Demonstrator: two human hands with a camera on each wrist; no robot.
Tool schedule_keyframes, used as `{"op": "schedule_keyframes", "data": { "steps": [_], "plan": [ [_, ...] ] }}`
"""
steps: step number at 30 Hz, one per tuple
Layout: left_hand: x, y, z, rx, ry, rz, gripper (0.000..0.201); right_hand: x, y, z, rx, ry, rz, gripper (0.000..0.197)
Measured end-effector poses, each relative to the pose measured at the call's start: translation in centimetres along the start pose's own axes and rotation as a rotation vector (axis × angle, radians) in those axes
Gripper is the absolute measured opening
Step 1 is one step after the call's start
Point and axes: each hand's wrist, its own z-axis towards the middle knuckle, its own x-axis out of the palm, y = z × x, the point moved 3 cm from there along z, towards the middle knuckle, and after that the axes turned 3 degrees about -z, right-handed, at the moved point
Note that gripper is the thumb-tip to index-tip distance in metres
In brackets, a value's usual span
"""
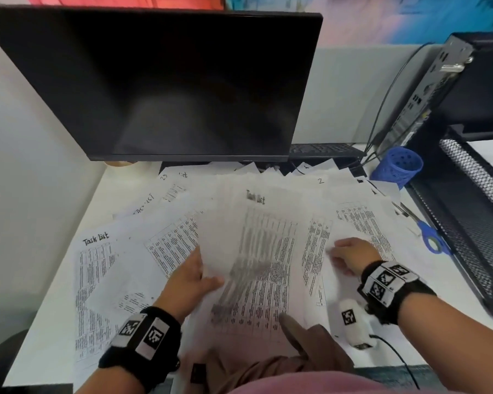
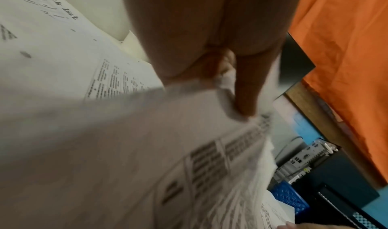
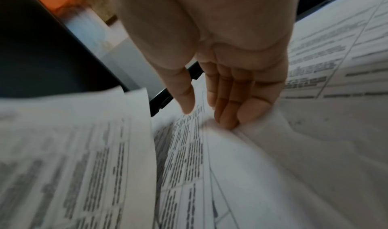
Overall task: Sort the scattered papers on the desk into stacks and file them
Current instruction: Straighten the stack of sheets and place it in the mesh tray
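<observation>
Papers (image 1: 182,240) are lying scattered over the whole desk (image 1: 49,336), in front of the monitor (image 1: 160,81).

I am holding a lifted bundle (image 1: 256,251) in my left hand (image 1: 191,277), thumb on top and fingers under its left edge; my right hand (image 1: 350,255) is pressing nearly straight fingers (image 3: 226,100) on a sheet (image 3: 283,158) to the right. I am judging it best to slide this sheet under the bundle, edges squared. Only the right wrist view is showing the paper wrinkling at the fingertips.
</observation>
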Motion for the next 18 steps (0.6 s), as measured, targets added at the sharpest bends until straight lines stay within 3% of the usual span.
{"op": "schedule_keyframes", "data": {
  "steps": [4,8,10,13,16,18],
  "plan": [
    [0.1,1.3,-0.2,-0.131,0.189,0.053,0.056,1.8,0.1,0.2,0.025,0.007,-0.088,0.035],
    [0.7,1.5,-0.8,-0.127,0.341,0.217,0.047,2.4,1.3,-0.3,-0.034,-0.083,-0.239,0.026],
    [1.0,1.7,-1.0,-0.147,0.402,0.272,0.044,2.5,1.9,-0.2,-0.04,-0.126,-0.207,0.021],
    [1.1,1.3,-0.9,-0.131,0.403,0.29,0.03,2.5,3.3,-0.8,-0.039,-0.118,-0.166,0.015],
    [0.5,0.3,-0.8,-0.079,0.327,0.24,0.034,1.9,4.3,-1.9,-0.023,-0.103,-0.298,0.024],
    [-0.2,-0.2,-0.7,-0.05,0.263,0.149,0.041,0.9,4.1,-2.1,-0.061,-0.117,-0.262,0.015]
  ]
}}
